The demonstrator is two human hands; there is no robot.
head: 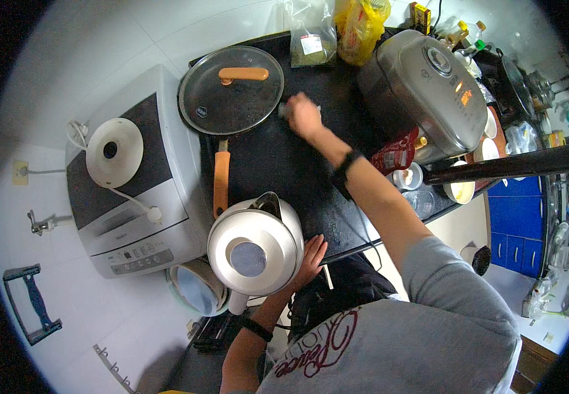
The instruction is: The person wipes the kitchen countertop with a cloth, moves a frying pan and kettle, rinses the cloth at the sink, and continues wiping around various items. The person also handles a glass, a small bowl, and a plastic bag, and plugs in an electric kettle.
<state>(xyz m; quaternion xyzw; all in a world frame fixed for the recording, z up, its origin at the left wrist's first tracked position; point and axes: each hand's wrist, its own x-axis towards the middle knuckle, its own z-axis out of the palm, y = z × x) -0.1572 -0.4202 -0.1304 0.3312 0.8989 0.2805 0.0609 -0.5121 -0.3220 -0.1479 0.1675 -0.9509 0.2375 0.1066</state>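
Observation:
My right hand [304, 117], blurred, is pressed to the black tabletop [269, 167] just right of a lidded frying pan. Pale, crumpled material, perhaps a cloth or tissue [283, 109], shows beneath its fingers. The pan's glass lid [235, 98] has an orange-brown knob, and its long handle [221, 180] points toward me. Beside a white electric kettle [255, 253], my left hand [312, 256] rests with fingers extended at the table's near edge. The kettle hides part of that hand and its wrist, and no object shows in the fingers.
A grey rice cooker [427, 88] with a lit display stands to the right, near a red pouch [397, 152] and small plastic cups [407, 176]. Clear and yellow bags [363, 29] sit at the back. A white appliance [166, 147] borders the left, carrying a white cone-shaped piece [129, 160].

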